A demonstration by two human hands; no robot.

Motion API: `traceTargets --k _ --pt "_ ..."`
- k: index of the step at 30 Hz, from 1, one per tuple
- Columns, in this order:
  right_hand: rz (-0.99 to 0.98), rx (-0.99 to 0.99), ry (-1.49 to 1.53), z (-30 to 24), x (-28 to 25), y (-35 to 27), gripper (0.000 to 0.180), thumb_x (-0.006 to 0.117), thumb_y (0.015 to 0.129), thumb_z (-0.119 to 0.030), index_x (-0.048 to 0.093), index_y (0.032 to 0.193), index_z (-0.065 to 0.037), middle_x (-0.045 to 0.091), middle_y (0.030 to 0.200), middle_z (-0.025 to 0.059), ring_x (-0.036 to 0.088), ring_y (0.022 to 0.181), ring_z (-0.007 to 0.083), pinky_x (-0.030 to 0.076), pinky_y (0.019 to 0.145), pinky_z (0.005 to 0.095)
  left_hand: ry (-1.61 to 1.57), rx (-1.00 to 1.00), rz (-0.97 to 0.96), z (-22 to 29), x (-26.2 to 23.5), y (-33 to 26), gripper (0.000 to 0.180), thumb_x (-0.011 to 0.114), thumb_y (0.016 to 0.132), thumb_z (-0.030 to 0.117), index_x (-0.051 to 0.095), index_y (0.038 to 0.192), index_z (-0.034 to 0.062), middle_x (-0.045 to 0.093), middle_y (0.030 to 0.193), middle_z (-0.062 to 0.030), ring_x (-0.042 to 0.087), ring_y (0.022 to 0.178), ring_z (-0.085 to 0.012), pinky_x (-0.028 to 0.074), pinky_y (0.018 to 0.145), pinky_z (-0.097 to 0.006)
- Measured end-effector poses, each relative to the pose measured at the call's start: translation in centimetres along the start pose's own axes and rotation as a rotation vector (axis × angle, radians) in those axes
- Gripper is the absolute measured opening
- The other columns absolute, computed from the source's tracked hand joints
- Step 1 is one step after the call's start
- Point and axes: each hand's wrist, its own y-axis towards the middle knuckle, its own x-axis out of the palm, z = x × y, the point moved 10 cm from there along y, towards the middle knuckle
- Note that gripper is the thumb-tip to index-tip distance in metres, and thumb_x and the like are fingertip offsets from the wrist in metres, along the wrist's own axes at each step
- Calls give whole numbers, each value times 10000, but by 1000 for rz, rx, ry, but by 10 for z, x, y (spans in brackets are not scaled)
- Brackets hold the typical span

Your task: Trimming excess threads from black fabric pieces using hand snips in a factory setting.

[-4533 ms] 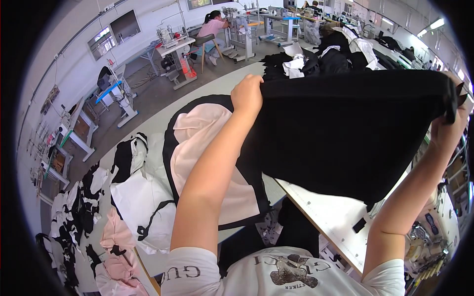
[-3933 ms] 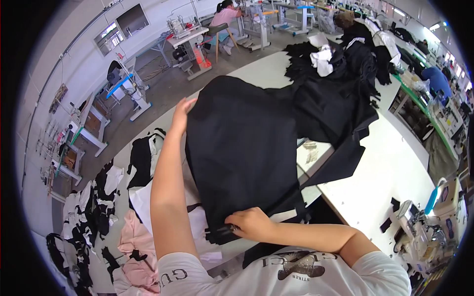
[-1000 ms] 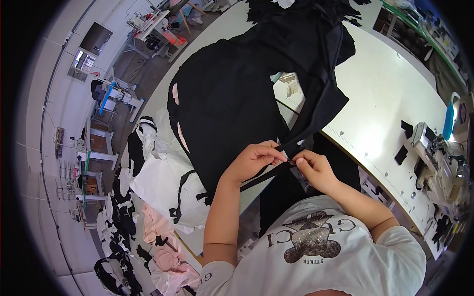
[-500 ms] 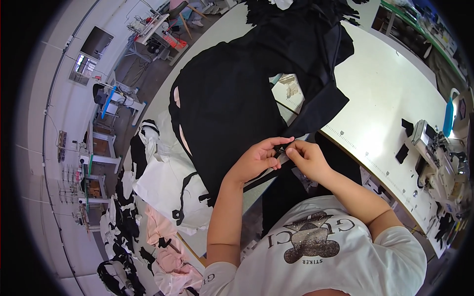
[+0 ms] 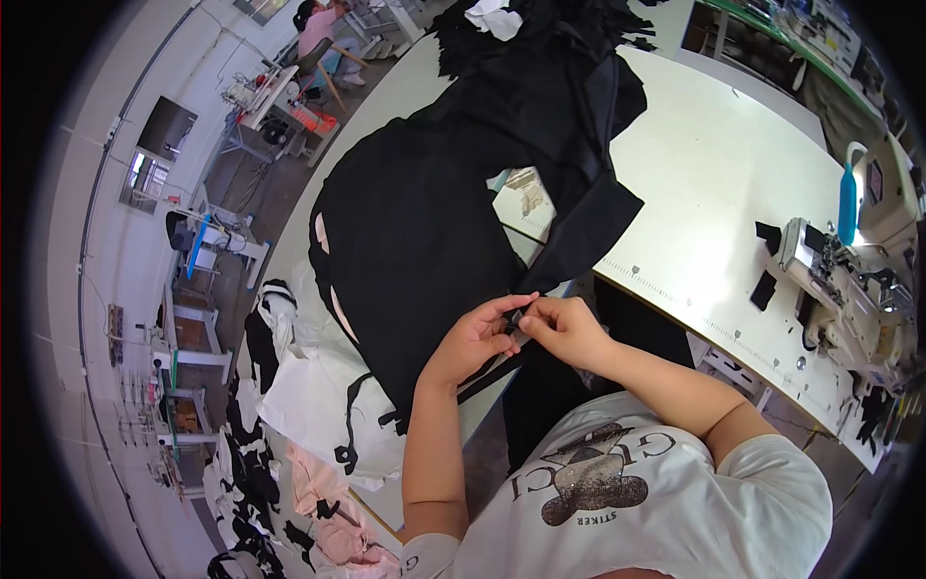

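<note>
Cloth [image 5: 415, 217], black, spreads mid-frame above left hand [image 5: 471, 340], half-curled, grip unclear, and right hand [image 5: 571, 333], pinching a dark strip [image 5: 514, 318].

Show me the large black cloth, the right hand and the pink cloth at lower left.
Large black cloth [image 5: 415, 232]: head view, middle of its broad flat part.
Right hand [image 5: 569, 333]: head view, back of the hand.
Pink cloth [image 5: 342, 541]: head view, lower part of its crumpled surface.
</note>
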Motion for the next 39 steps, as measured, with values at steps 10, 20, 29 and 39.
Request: traceTargets --k 10,20,29,39 --pt "-6 -443 -177 -82 -39 2 391 748 729 -54 648 1107 -42 598 1023 108 616 939 242 513 762 320 356 147 194 20 -4 -7 337 597 839 -63 628 1168 6 666 1121 -84 626 1022 -174 490 878 -297" --pt "112 -643 -404 -150 -92 -2 251 731 628 -27 628 857 -29 587 753 101 597 648 286 454 549 344 753 650 501 101 58 30 731 821 630 47 484 1280 57 536 1227 -121 541 1141 -297 423 995 -381" --pt "415 -828 -603 -277 -162 -54 144 764 676 -46 678 792 -41 627 645 58 561 530 176 410 504 276 720 1147 348 187 136 78 363 664 777 -19 636 1127 74 607 964 -94 586 921 -277 478 811 -362" --pt "391 -681 -571 -334 -189 -36 96 719 734 32 692 826 21 634 684 20 538 620 60 417 580 209 196 1067 155 240 180 77 371 706 842 87 575 1179 5 638 1041 -68 592 961 -141 466 875 -296"
